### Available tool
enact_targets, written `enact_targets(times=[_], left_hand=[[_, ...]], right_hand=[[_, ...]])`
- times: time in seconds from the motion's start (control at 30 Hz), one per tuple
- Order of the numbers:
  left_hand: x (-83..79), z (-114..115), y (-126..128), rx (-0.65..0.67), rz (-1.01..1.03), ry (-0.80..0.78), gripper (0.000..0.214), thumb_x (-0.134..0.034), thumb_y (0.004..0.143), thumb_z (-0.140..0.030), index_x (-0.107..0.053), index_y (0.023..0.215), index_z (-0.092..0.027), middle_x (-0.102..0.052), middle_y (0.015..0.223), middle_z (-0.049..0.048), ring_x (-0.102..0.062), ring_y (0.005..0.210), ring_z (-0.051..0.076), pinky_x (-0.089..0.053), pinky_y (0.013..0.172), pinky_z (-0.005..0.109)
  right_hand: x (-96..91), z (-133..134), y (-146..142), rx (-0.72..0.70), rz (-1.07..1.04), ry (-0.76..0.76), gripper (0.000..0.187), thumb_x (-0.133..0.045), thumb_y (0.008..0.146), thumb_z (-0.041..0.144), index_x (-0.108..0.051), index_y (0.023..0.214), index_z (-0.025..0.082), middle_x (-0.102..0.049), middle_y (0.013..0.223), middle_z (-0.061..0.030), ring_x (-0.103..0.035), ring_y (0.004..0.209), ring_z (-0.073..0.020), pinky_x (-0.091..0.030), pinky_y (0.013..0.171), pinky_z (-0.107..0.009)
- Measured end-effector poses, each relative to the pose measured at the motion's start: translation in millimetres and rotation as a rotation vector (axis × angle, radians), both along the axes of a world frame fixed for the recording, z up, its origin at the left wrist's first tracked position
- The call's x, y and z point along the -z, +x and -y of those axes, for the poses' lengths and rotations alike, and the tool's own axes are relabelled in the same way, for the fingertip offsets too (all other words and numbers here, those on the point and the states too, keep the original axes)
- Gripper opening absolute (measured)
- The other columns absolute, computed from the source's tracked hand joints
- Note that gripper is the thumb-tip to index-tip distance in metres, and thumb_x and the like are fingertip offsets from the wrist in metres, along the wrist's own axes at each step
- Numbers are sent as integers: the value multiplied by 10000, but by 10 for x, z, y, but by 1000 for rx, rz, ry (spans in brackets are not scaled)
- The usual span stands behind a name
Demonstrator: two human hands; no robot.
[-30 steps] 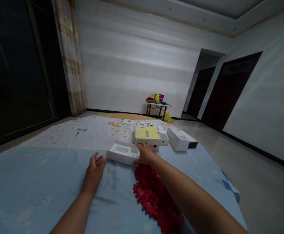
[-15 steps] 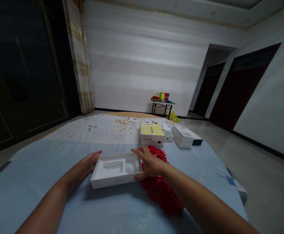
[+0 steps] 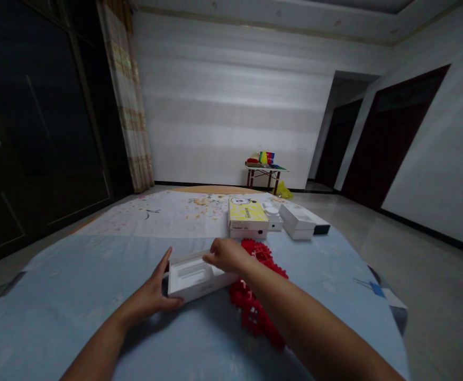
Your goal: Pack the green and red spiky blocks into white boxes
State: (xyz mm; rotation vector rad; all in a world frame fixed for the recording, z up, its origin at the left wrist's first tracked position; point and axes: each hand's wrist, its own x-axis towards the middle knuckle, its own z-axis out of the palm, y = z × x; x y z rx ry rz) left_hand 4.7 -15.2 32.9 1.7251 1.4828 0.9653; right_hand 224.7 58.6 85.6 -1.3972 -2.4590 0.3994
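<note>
A white box tray (image 3: 189, 278) with moulded recesses is tilted up off the light blue bed sheet (image 3: 76, 275). My left hand (image 3: 152, 295) grips its near left corner, thumb along the front edge. My right hand (image 3: 225, 255) is closed on the tray's far right rim. A red interlocking plastic mat (image 3: 257, 307) lies just right of the tray, partly under my right forearm.
Further up the bed stand a yellow-topped box (image 3: 247, 216), a small white device (image 3: 273, 217) and a white box (image 3: 300, 219) with a dark end. A small table (image 3: 265, 172) with coloured items stands by the far wall. The bed's right edge drops to the floor.
The tray was slid toward me from beside the yellow box, then lifted and tilted. My left hand moved from resting on the sheet to gripping the tray's corner.
</note>
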Motion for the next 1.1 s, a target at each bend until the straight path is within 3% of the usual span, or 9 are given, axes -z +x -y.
enact_targets(times=[0.1, 0.2, 0.33, 0.43, 0.63, 0.73, 0.8, 0.9, 1.1], left_hand=[[15, -35, 56, -48, -14, 101, 1173, -734, 518, -254, 21, 1415, -220, -344, 1377, 196, -449, 1192, 299, -336, 998, 458], [51, -79, 73, -63, -92, 233, 1155, -726, 527, -280, 12, 1415, -224, -292, 1400, 176, -366, 1250, 303, -330, 1007, 455], [122, -115, 70, -79, -163, 252, 1174, -718, 541, -290, 68, 1408, -198, -243, 1410, 181, -306, 1282, 299, -308, 1025, 448], [159, -127, 58, -109, -151, 238, 1147, -723, 543, -325, 15, 1412, -193, -244, 1410, 191, -288, 1289, 316, -264, 1047, 471], [140, -144, 29, -132, -167, 230, 1074, -730, 521, -345, -115, 1391, -209, -295, 1384, 172, -393, 1224, 313, -333, 1010, 462], [147, -163, -15, -115, -153, 216, 1046, -723, 541, -351, -109, 1380, -232, -282, 1390, 175, -419, 1203, 316, -356, 988, 480], [163, -182, -69, -112, -133, 185, 1039, -721, 551, -366, -100, 1374, -239, -275, 1389, 177, -429, 1195, 316, -361, 983, 485], [172, -205, -173, -113, -72, 115, 1037, -724, 553, -381, -93, 1365, -247, -284, 1385, 168, -450, 1179, 303, -384, 970, 463], [74, -139, -256, -126, -4, -43, 1003, -686, 599, -395, -68, 1363, -194, -257, 1408, 175, -452, 1178, 288, -387, 976, 400]], right_hand=[[46, -50, -181, 57, 243, -34, 466, -594, 675, 541, -664, 935, 161, -661, 979, -166, -610, 921, -311, -480, 730, -406], [81, -77, -232, 68, 318, -37, 486, -616, 650, 517, -663, 964, 149, -646, 1034, -185, -597, 960, -329, -485, 734, -413], [34, -41, -183, 99, 249, -7, 458, -539, 722, 465, -647, 991, 111, -630, 1062, -201, -604, 948, -317, -484, 714, -380], [-109, 4, -89, 127, 83, 71, 432, -425, 806, 481, -641, 949, 136, -656, 989, -168, -617, 882, -271, -460, 678, -335], [-503, -9, 557, 240, -162, 223, 456, -349, 845, 537, -602, 802, 160, -635, 748, -65, -547, 654, -150, -335, 539, -230], [-543, -37, 1111, 225, -89, 138, 393, -405, 834, 484, -606, 747, 158, -605, 676, -29, -496, 583, -116, -283, 500, -215], [-468, -54, 1476, 234, 9, 44, 365, -448, 809, 471, -620, 729, 159, -596, 645, -18, -490, 563, -113, -274, 489, -214], [-231, -88, 1900, 380, 191, -8, 345, -492, 771, 471, -643, 710, 167, -622, 667, -45, -526, 592, -138, -285, 501, -227], [313, -184, 2222, 602, 347, -95, 355, -540, 736, 481, -666, 854, 171, -652, 926, -148, -607, 817, -250, -389, 624, -296]])
